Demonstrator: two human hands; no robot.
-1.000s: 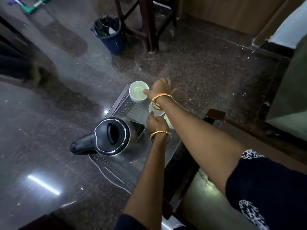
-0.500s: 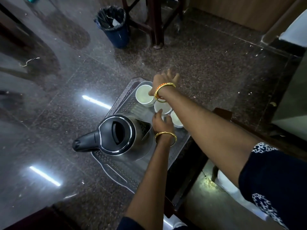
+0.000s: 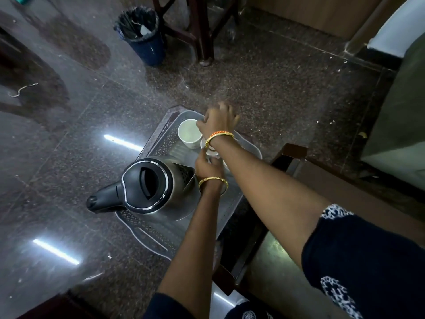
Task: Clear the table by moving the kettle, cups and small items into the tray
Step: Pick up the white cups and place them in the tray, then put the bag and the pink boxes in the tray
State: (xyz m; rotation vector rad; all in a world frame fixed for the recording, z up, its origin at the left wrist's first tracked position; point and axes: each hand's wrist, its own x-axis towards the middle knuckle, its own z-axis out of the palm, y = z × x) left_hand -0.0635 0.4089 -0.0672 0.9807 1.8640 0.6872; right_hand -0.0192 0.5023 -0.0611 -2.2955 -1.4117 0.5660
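A clear plastic tray (image 3: pixel 158 229) lies on the dark glass table (image 3: pixel 57 185), close to its right edge. The steel kettle (image 3: pixel 147 183) with a black lid and handle stands in the tray's near half. A white cup (image 3: pixel 188 134) sits at the tray's far end, with my right hand (image 3: pixel 218 120) over it and the fingers on its right rim. Two more white cups (image 3: pixel 210 152) are largely hidden under my right wrist. My left hand (image 3: pixel 207 168) is between the kettle and those cups, fingers closed on the nearer cup's rim.
On the floor beyond the table stand a blue waste bin (image 3: pixel 142 35) and dark wooden chair legs (image 3: pixel 202 31). A wooden chair (image 3: pixel 292 153) stands right of the tray, below the table edge. Ceiling lights reflect in the glass on the left.
My right hand has come back from past the far cup to rest on its rim. The left hand stays by the nearer cups. The view has shifted a little.
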